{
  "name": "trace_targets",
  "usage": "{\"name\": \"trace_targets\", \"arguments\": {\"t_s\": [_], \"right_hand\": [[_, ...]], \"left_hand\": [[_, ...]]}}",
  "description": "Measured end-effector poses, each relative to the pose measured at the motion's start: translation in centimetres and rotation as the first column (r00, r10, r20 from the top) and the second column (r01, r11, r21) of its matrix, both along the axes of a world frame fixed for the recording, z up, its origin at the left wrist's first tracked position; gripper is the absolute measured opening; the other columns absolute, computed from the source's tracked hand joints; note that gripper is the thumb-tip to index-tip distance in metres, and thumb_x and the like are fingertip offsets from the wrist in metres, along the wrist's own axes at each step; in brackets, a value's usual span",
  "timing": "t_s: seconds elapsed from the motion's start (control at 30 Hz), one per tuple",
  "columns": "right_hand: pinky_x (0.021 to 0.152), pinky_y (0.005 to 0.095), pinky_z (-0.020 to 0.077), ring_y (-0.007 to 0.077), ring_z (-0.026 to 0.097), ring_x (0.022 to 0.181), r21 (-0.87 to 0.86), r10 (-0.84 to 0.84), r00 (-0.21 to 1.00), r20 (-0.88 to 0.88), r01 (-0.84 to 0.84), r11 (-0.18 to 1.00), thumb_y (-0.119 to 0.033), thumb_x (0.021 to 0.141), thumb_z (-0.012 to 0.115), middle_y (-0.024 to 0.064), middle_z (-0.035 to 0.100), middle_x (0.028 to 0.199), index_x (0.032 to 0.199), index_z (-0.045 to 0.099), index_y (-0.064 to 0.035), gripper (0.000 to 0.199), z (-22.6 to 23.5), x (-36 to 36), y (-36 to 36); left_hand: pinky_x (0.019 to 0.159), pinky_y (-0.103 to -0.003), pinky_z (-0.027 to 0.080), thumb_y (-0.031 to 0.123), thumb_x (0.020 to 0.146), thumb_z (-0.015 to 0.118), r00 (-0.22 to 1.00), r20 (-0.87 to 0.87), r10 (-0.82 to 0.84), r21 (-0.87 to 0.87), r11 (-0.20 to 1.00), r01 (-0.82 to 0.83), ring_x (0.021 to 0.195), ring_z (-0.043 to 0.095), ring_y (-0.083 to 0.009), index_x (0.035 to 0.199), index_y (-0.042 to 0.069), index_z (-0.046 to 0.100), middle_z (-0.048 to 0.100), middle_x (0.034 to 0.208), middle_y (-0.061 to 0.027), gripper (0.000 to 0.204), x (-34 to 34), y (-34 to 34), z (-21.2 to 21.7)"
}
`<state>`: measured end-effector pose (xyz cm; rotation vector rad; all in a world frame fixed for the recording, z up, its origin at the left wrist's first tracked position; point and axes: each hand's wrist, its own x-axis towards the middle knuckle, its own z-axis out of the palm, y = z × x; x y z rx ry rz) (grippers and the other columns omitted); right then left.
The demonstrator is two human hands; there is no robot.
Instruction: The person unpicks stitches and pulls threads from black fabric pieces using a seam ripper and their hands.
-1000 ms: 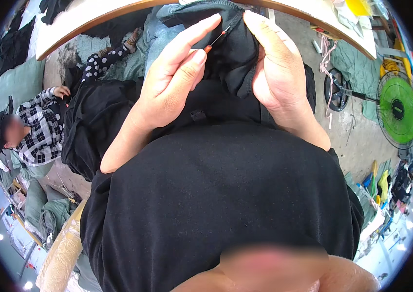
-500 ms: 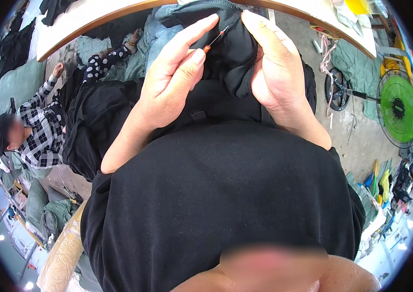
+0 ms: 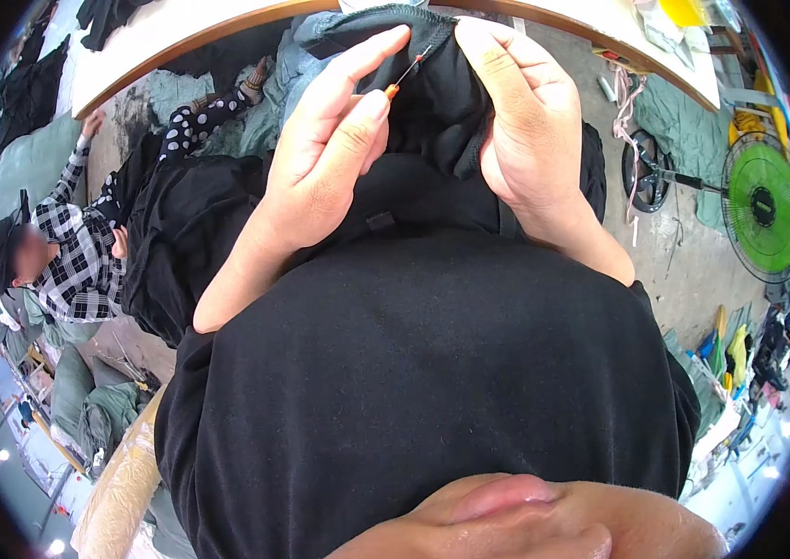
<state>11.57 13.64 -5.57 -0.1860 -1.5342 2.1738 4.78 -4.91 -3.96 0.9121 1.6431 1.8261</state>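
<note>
Between the thumb and fingers of my left hand (image 3: 330,140) is a seam ripper (image 3: 393,90) with an orange handle, a thin metal shaft and a red bead near its tip. Its tip lies against a black garment (image 3: 432,116), close to a stitched edge. My left index finger is stretched along the cloth. My right hand (image 3: 535,121) is closed on the garment, thumb and forefinger pinching the seam edge at the top. The lower folds of the cloth hang between both hands.
A white table (image 3: 227,20) with a wooden edge curves beyond my hands. A green fan (image 3: 763,210) stands at the right. Dark cloth (image 3: 171,233) is heaped at the left, beside a co-worker in a checked shirt (image 3: 74,238). A wrapped roll (image 3: 120,484) leans at the lower left.
The seam ripper and my left hand have shifted slightly left, and my right fingertips moved a little left along the seam. At the left, the co-worker's arm has reached up toward the table.
</note>
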Motion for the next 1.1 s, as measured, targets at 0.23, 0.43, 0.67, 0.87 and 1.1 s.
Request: {"name": "trace_targets", "arguments": {"t_s": [0.23,0.43,0.67,0.87,1.1], "right_hand": [[0.090,0.0215,0.0552,0.0104,0.071,0.097,-0.098,0.056,0.998,-0.037,-0.060,0.993,-0.012,0.102,0.071,0.0067,0.076,0.105,0.117,0.074,0.0020,0.021,0.36,-0.07,0.23],[0.091,0.0214,0.0554,0.0106,0.072,0.097,-0.136,0.034,0.998,-0.058,-0.042,0.990,-0.009,0.100,0.072,0.0072,0.076,0.106,0.114,0.075,0.0016,0.018,0.38,-0.30,0.25],[0.092,0.0216,0.0557,0.0112,0.072,0.098,-0.033,0.009,0.999,-0.035,-0.011,0.999,-0.010,0.101,0.072,0.0072,0.076,0.105,0.113,0.076,0.0017,0.018,0.62,-0.32,0.19],[0.092,0.0214,0.0560,0.0114,0.073,0.099,-0.107,0.024,0.999,-0.047,-0.029,0.994,-0.010,0.101,0.072,0.0077,0.076,0.107,0.115,0.075,0.0016,0.019,0.54,-0.13,-0.01],[0.092,0.0213,0.0561,0.0112,0.073,0.100,-0.106,-0.006,0.998,-0.063,-0.001,0.994,-0.010,0.101,0.071,0.0084,0.076,0.108,0.117,0.074,0.0020,0.020,0.55,-0.16,-0.17]], "left_hand": [[0.060,-0.019,0.035,0.011,0.111,0.045,1.000,0.015,0.008,0.006,1.000,-0.008,0.064,0.039,-0.0021,0.159,0.007,0.042,0.046,0.073,0.0063,0.048,0.05,0.17,0.04],[0.053,-0.018,0.029,0.020,0.112,0.042,0.998,-0.061,0.035,-0.059,0.998,-0.039,0.056,0.035,-0.0018,0.160,0.003,0.038,0.044,0.068,0.0049,0.051,-0.02,0.49,-0.09],[0.060,-0.019,0.034,0.011,0.111,0.046,0.999,0.043,0.006,-0.019,1.000,-0.005,0.063,0.038,-0.0015,0.160,0.006,0.041,0.045,0.074,0.0069,0.049,-0.14,0.15,0.22],[0.056,-0.018,0.032,0.016,0.112,0.044,1.000,0.016,0.022,-0.002,1.000,-0.022,0.059,0.036,-0.0015,0.160,0.005,0.040,0.044,0.071,0.0058,0.049,0.14,0.17,-0.18],[0.059,-0.019,0.033,0.010,0.111,0.045,0.999,0.047,0.013,0.006,1.000,-0.013,0.062,0.036,-0.0009,0.159,0.005,0.041,0.043,0.071,0.0078,0.049,0.01,0.17,0.06]]}}
